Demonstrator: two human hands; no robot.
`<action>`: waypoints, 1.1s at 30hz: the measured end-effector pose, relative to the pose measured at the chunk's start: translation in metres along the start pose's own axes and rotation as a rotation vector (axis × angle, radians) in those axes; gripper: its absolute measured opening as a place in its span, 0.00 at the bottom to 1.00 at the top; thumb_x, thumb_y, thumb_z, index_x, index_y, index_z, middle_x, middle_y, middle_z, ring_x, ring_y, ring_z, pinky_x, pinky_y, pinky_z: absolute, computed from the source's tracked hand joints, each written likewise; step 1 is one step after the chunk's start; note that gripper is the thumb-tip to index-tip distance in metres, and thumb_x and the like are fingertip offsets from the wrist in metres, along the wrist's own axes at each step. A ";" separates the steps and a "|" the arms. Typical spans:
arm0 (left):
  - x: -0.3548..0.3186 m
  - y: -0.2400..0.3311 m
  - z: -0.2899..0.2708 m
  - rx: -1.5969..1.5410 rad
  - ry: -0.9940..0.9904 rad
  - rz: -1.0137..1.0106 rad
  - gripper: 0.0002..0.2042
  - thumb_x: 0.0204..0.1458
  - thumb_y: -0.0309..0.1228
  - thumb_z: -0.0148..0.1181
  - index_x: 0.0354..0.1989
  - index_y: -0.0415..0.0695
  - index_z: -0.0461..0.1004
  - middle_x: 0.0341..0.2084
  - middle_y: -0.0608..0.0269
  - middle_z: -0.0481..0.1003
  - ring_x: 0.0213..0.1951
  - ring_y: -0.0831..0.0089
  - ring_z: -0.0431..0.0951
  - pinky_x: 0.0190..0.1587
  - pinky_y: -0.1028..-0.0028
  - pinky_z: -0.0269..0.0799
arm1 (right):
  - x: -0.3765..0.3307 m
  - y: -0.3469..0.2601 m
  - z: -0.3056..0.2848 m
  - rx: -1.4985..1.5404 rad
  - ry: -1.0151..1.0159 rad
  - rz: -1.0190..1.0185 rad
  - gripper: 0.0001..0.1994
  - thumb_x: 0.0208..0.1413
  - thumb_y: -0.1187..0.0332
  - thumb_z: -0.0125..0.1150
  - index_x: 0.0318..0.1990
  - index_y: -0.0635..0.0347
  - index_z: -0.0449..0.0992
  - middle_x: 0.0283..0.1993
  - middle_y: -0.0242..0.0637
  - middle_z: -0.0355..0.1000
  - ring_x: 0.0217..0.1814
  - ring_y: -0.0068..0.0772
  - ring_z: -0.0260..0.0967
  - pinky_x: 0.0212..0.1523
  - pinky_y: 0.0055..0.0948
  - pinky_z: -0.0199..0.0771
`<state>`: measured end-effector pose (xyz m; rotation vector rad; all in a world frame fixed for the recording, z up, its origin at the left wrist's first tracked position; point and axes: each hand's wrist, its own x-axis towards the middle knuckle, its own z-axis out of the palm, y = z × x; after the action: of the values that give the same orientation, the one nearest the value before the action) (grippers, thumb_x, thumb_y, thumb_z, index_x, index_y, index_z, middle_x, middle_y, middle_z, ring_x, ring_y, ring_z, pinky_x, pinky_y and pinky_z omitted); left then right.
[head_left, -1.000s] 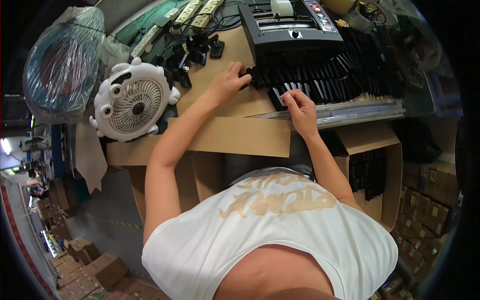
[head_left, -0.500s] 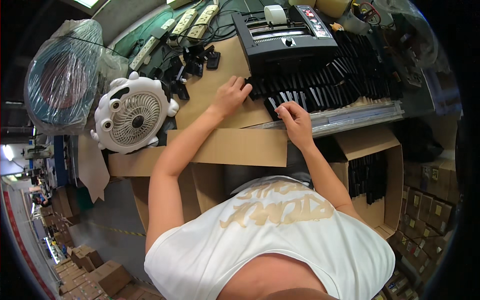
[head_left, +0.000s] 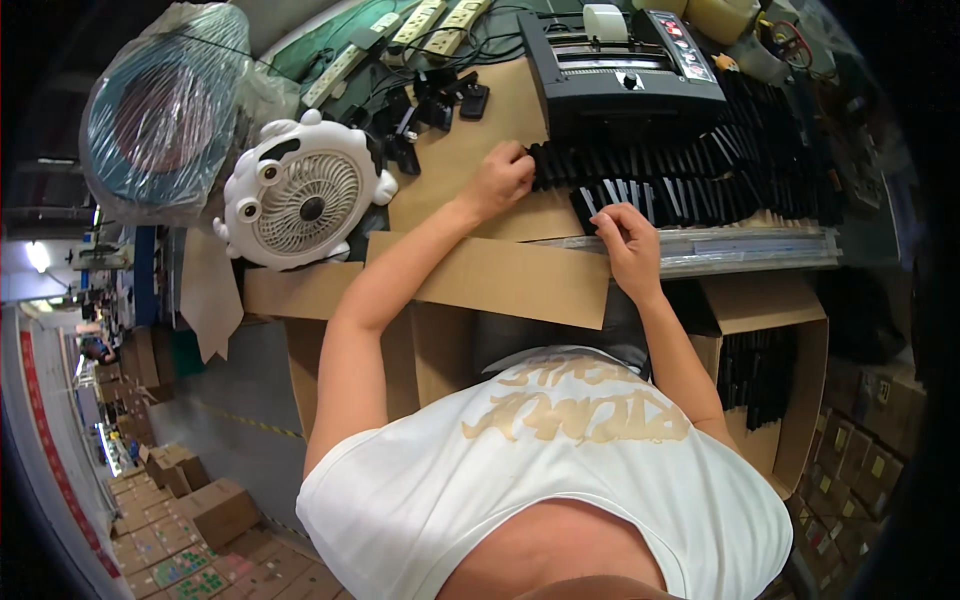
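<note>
Two rows of thin black plastic pieces stand packed side by side on the bench. My left hand (head_left: 503,178) is closed, its curled fingertips against the left end of the far row (head_left: 610,162). Whatever those fingers hold is hidden. Close to the left end of the near row (head_left: 670,203), my right hand (head_left: 630,245) has thumb and forefinger pinched together. Anything between them is too small to make out. Behind the rows sits a black tabletop machine (head_left: 625,85) with a white roll on top.
A white animal-shaped fan (head_left: 312,208) stands left, near black adapters (head_left: 435,105) and power strips (head_left: 350,60). A cardboard flap (head_left: 500,275) lies along the bench edge. Clear plastic strips (head_left: 740,250) lie before the rows. An open carton (head_left: 765,310) at right holds black pieces.
The whole view has shifted, so the bench sits further right in the picture. My left hand's fingers are curled more tightly at the row's end. My right hand stays pinched near the near row.
</note>
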<state>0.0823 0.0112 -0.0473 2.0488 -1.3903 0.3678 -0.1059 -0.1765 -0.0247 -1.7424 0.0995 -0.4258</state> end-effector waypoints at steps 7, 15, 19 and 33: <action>0.013 -0.014 -0.027 0.230 -0.043 -0.354 0.07 0.46 0.29 0.59 0.32 0.45 0.70 0.33 0.58 0.70 0.33 0.59 0.71 0.32 0.64 0.69 | 0.001 0.003 -0.005 -0.004 0.020 -0.015 0.06 0.61 0.73 0.56 0.34 0.65 0.77 0.34 0.30 0.72 0.29 0.22 0.60 0.33 0.19 0.61; 0.056 -0.115 0.004 0.644 -0.303 -0.694 0.21 0.53 0.39 0.55 0.57 0.57 0.67 0.50 0.47 0.66 0.41 0.43 0.75 0.38 0.49 0.75 | 0.020 -0.012 -0.029 -0.058 0.117 -0.139 0.04 0.59 0.74 0.58 0.39 0.63 0.77 0.38 0.31 0.71 0.31 0.23 0.62 0.34 0.20 0.62; 0.057 -0.109 -0.007 0.567 -0.432 -0.730 0.23 0.49 0.35 0.59 0.56 0.60 0.68 0.52 0.46 0.66 0.40 0.40 0.75 0.42 0.50 0.75 | 0.076 -0.018 -0.079 -0.431 0.405 -0.339 0.13 0.57 0.68 0.59 0.49 0.56 0.78 0.50 0.37 0.70 0.49 0.40 0.64 0.50 0.33 0.67; 0.004 0.067 -0.097 -1.583 0.258 -0.990 0.28 0.55 0.24 0.52 0.67 0.50 0.61 0.46 0.57 0.71 0.33 0.73 0.70 0.37 0.75 0.72 | 0.187 0.045 -0.134 -0.823 0.455 -0.316 0.13 0.59 0.57 0.59 0.42 0.55 0.81 0.52 0.49 0.69 0.54 0.49 0.62 0.55 0.42 0.65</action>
<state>0.0340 0.0528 0.0518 0.9590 -0.0842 -0.6866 0.0297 -0.3667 -0.0047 -2.4437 0.3684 -1.1284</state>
